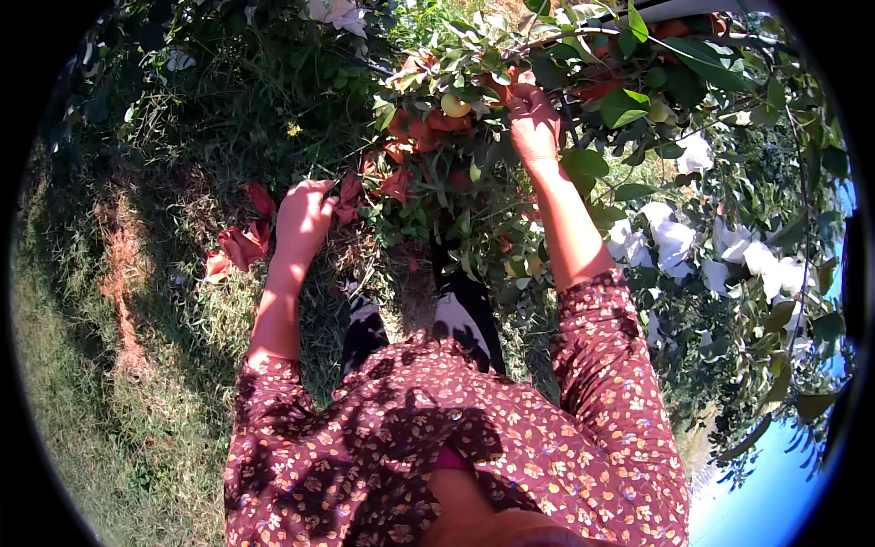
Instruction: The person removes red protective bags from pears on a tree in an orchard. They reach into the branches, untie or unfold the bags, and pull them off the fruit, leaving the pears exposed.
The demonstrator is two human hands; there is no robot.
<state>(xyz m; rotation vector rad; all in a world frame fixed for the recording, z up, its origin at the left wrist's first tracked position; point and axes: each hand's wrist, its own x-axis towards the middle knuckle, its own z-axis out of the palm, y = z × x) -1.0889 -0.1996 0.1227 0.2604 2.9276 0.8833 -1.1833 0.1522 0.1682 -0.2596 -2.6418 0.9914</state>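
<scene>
My right hand (534, 122) is raised among the leaves of a fruit tree, its fingers closed on a piece of red wrapping (504, 87) in the branch. Just left of it hangs a pale yellow-green apple (454, 105), with more red wrappings (427, 130) beneath. My left hand (305, 212) is held lower on the left, above the grass, fingers curled; whether it grips anything cannot be told. Crumpled red wrappings (245, 246) lie beside and below it on the grass, and another red piece (349, 198) shows right by its fingertips.
Leafy branches (581, 164) spread across the top and right. Several white bags (673, 239) hang in the foliage at the right, and others (340, 15) at the top. Grass (157, 410) covers the ground at the left. My legs (465, 325) stand close to the low foliage.
</scene>
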